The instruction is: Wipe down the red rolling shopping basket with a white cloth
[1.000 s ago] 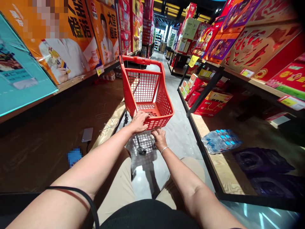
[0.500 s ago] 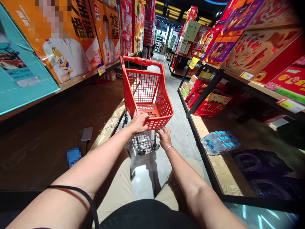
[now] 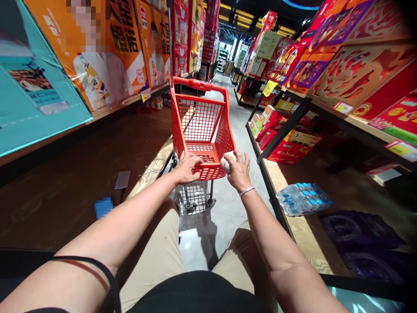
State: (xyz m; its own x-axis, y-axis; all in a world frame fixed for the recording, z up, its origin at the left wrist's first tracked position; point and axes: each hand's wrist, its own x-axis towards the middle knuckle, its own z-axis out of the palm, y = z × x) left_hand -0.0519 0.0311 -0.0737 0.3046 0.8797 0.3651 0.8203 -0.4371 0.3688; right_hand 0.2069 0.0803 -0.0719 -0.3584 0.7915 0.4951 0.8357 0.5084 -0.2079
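In front of my knees stands a red plastic shopping cart [image 3: 219, 130] on a grey wheeled frame, its basket bare inside. My left hand [image 3: 187, 168] is closed over the cart's near rim at the left corner, fingers curled over the edge. At the near right corner, my right hand [image 3: 239, 169] presses a whitish crumpled cloth [image 3: 228, 161] against the rim. Thumb and fingertips are on the cloth, while the other fingers stick out. A thin bracelet circles the right wrist.
Shelves line both sides of the narrow aisle. On the left are orange boxes [image 3: 107, 56], a turquoise box [image 3: 45, 87] and, lower, a power bank [image 3: 122, 179] with a cable. On the right lie shrink-wrapped water bottles [image 3: 301, 199] and red gift boxes [image 3: 291, 145]. Grey tiled floor [image 3: 241, 115] runs ahead.
My right hand has risen from below the basket's front to its near right corner, bringing the cloth into clear sight. My left hand keeps its place on the rim.
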